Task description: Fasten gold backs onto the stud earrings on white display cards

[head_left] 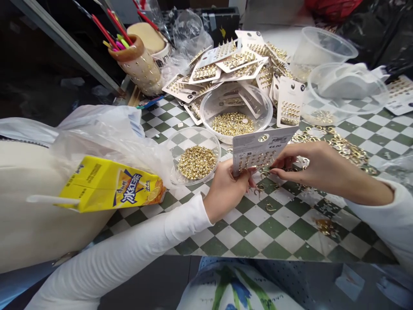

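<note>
My left hand (230, 185) is closed on the lower left corner of an earring card (248, 146), held upright above the table with its printed back towards me. Rows of small metal earring posts and backs show on it. At the card's lower right edge, my right hand (306, 165) has thumb and fingers pinched together; whatever lies between them is too small to make out. Small gold hoop earrings (270, 208) lie on the table below the hands. Left of the card, a clear round lid (172, 150) holds a heap of gold earring backs (196, 162).
A clear bowl (206, 103) with more small gold pieces stands behind the card. Filled earring cards (241, 60) are piled beyond it. Loose gold hoops (342, 144) spread at right, near clear tubs (348, 92). A yellow drink carton (103, 185) and pen cup (140, 64) are left.
</note>
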The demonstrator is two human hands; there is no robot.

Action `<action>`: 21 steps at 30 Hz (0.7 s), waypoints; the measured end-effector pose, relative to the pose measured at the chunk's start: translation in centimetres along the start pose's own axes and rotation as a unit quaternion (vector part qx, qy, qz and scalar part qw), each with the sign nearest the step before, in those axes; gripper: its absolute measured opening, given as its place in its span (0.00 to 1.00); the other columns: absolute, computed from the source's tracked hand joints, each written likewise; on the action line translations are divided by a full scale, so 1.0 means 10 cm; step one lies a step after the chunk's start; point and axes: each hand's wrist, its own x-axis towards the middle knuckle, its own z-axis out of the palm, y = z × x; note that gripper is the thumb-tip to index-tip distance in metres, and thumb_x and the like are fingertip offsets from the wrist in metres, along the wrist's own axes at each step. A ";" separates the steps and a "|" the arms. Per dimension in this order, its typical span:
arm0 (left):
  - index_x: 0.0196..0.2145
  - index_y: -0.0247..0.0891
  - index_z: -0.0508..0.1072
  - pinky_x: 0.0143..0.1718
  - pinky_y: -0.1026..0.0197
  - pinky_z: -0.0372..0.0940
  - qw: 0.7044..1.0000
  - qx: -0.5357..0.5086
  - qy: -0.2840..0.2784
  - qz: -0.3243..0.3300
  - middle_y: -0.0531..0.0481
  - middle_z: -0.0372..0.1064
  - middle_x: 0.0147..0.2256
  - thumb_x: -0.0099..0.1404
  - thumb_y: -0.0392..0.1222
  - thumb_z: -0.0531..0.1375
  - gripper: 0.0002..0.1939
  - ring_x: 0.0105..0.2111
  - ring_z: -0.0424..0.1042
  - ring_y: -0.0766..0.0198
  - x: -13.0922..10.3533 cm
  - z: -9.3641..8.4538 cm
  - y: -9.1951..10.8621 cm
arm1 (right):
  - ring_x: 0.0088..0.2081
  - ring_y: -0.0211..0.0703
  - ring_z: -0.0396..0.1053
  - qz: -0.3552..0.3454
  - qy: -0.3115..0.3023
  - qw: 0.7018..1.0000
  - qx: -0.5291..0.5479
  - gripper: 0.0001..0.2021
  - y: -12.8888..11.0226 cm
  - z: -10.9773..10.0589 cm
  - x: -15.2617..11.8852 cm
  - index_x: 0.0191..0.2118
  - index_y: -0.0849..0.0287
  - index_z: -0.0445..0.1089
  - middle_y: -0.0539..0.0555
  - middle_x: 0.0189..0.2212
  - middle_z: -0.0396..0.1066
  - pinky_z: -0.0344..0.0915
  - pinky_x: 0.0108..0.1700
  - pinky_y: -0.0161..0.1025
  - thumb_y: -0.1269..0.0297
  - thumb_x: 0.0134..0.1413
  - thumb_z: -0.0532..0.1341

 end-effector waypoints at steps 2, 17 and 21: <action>0.29 0.38 0.71 0.20 0.65 0.62 1.000 0.003 -0.002 0.003 0.55 0.69 0.19 0.67 0.36 0.62 0.08 0.17 0.64 0.71 0.01 0.00 -0.01 | 0.26 0.38 0.73 0.000 -0.004 1.000 -0.002 0.05 0.00 0.04 0.01 0.35 0.56 0.78 0.50 0.27 0.78 0.71 0.29 0.37 0.61 0.59 0.67; 0.34 0.40 0.68 0.19 0.64 0.62 1.000 -0.013 0.008 -0.009 0.57 0.68 0.20 0.67 0.37 0.63 0.06 0.17 0.66 0.69 0.03 0.01 -0.02 | 0.28 0.39 0.75 0.041 0.035 0.997 0.055 0.03 -0.06 0.01 -0.02 0.32 0.56 0.74 0.49 0.28 0.77 0.73 0.31 0.38 0.66 0.56 0.67; 0.37 0.39 0.67 0.17 0.65 0.60 0.999 -0.014 -0.001 -0.042 0.56 0.69 0.18 0.69 0.38 0.62 0.05 0.14 0.63 0.70 0.03 0.01 0.00 | 0.30 0.41 0.77 0.065 0.042 0.990 0.120 0.03 -0.07 0.01 -0.03 0.32 0.56 0.74 0.51 0.29 0.78 0.76 0.34 0.40 0.68 0.54 0.68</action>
